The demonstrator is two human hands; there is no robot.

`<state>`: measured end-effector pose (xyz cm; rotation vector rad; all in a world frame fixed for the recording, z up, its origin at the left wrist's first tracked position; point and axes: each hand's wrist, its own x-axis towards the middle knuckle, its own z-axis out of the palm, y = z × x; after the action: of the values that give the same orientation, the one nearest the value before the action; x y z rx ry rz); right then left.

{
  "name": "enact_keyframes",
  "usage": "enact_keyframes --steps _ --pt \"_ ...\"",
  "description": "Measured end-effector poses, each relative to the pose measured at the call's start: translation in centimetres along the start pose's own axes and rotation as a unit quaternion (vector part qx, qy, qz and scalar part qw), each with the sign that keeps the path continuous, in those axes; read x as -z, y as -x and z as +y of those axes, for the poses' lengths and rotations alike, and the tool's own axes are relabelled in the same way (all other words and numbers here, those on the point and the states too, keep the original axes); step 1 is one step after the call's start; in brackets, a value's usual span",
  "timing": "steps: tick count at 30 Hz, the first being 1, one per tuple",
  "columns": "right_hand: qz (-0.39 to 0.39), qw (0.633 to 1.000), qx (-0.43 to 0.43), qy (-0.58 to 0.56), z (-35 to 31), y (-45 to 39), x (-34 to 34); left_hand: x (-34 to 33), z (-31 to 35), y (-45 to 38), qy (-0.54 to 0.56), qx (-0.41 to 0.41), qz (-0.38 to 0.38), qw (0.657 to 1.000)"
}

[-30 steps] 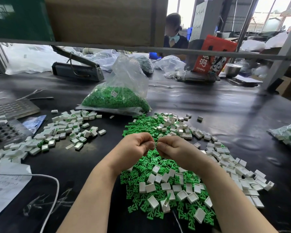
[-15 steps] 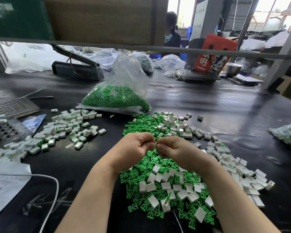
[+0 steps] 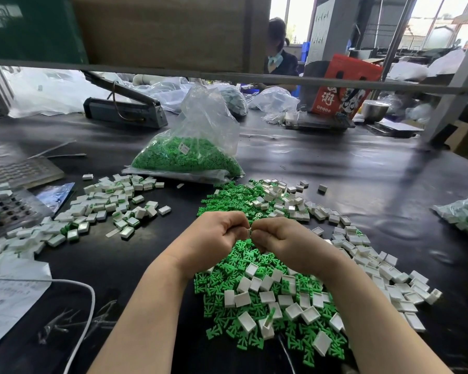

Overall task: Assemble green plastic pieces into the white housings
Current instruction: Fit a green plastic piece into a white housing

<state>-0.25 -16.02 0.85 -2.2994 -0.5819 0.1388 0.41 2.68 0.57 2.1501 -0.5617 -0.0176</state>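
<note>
My left hand (image 3: pixel 216 236) and my right hand (image 3: pixel 278 238) meet fingertip to fingertip above a heap of loose green plastic pieces (image 3: pixel 243 268). Both are curled and pinch a small white housing (image 3: pixel 249 231) between them, of which only a sliver shows. Whether a green piece sits in it is hidden by the fingers. Empty white housings (image 3: pixel 268 295) lie scattered over the green heap and spread off to the right (image 3: pixel 362 255). A pile of housings with green showing (image 3: pixel 103 209) lies to the left.
A clear bag of green pieces (image 3: pixel 189 155) stands behind the heap. A bag sealer (image 3: pixel 125 109), a perforated metal tray (image 3: pixel 8 209), paper and a white cable (image 3: pixel 87 292) lie left. Another bag of parts (image 3: pixel 465 214) is at the right edge. A person sits beyond the shelf rail.
Both hands stay together over the heap, with only slight finger movement. The person in the background has shifted partly behind the cardboard box.
</note>
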Motion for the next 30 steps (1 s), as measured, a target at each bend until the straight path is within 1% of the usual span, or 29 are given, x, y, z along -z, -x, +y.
enact_keyframes --steps 3,4,6,9,11,13,15,17,21,26,30 --pt "0.003 1.0 0.006 -0.018 -0.2 0.0 0.1 0.0 0.1 0.1 0.033 -0.004 0.013 0.999" --pt "0.002 0.999 0.012 -0.04 -0.2 0.1 0.2 0.0 0.2 0.1 0.046 -0.004 0.013 0.999" --pt "0.0 0.993 0.017 -0.119 -0.1 0.1 0.2 0.0 0.3 0.0 0.083 -0.001 0.017 0.996" --pt "-0.009 0.973 0.016 -0.229 0.0 0.4 0.3 0.2 0.7 0.0 0.127 -0.005 0.027 0.991" --pt "-0.022 0.951 0.002 -0.309 0.2 0.5 0.2 0.3 0.9 0.1 0.134 -0.011 0.04 0.99" --pt "-0.039 0.913 -0.03 -0.404 0.3 0.4 0.1 0.3 1.1 0.2 0.143 -0.015 0.057 0.988" --pt "-0.059 0.882 -0.05 -0.465 0.5 0.2 -0.1 0.3 1.4 0.2 0.145 -0.015 0.074 0.987" --pt "-0.074 0.86 -0.054 -0.502 0.5 0.0 -0.4 0.2 1.6 0.1 0.155 -0.011 0.081 0.984" --pt "-0.08 0.824 -0.028 -0.56 0.4 -0.4 -1.0 0.1 2.0 0.0 0.167 0.0 0.075 0.983" --pt "-0.066 0.767 -0.009 -0.638 0.0 -0.6 -1.6 0.1 2.4 0.1 0.165 0.003 0.066 0.984" --pt "-0.04 0.757 -0.015 -0.652 -0.4 -0.6 -2.0 0.1 2.7 0.2 0.159 -0.016 0.051 0.986"
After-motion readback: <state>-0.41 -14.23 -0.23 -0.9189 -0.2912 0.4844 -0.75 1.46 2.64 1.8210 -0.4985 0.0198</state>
